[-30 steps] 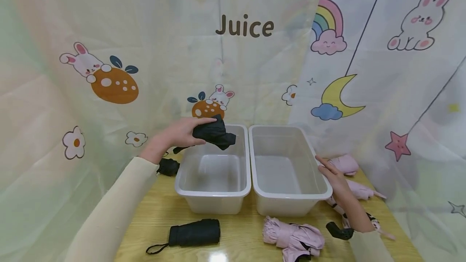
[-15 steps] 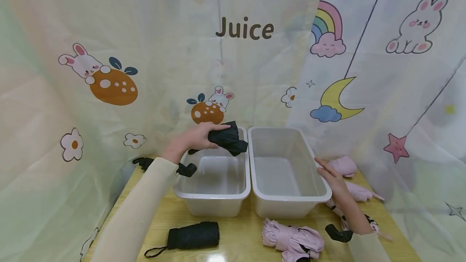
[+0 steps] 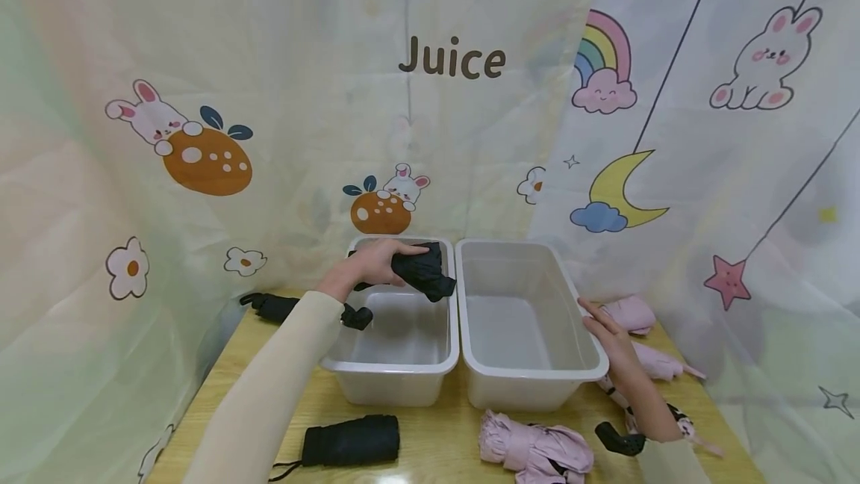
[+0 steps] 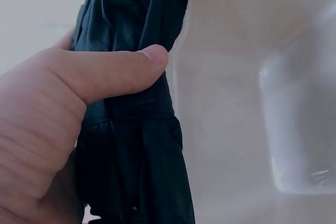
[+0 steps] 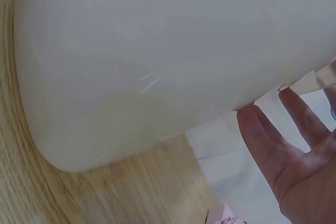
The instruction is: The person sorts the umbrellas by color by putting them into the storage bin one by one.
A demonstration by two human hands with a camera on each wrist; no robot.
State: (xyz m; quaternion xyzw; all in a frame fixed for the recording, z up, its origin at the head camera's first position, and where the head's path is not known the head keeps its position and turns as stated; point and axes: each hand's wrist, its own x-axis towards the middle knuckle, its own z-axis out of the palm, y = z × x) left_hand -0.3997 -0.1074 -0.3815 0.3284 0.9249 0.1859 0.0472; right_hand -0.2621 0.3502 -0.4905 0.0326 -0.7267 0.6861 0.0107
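Note:
A folded black umbrella hangs over the back of the left white bin, gripped by my left hand. In the left wrist view the thumb lies across the umbrella's dark cloth, while the other fingers are mostly hidden behind it. My right hand rests against the outer right side of the right white bin. Seen from the right wrist, its fingertips touch the bin wall with the fingers extended.
On the wooden table, a black umbrella and a pink umbrella lie before the bins. Another black umbrella is at the far left. Several pink and patterned umbrellas lie right of the bins. A printed curtain stands close behind.
My left hand has carried the black umbrella rightward, then lowered it toward the left bin. The right hand keeps its place at the right bin. The head view has tilted slightly up.

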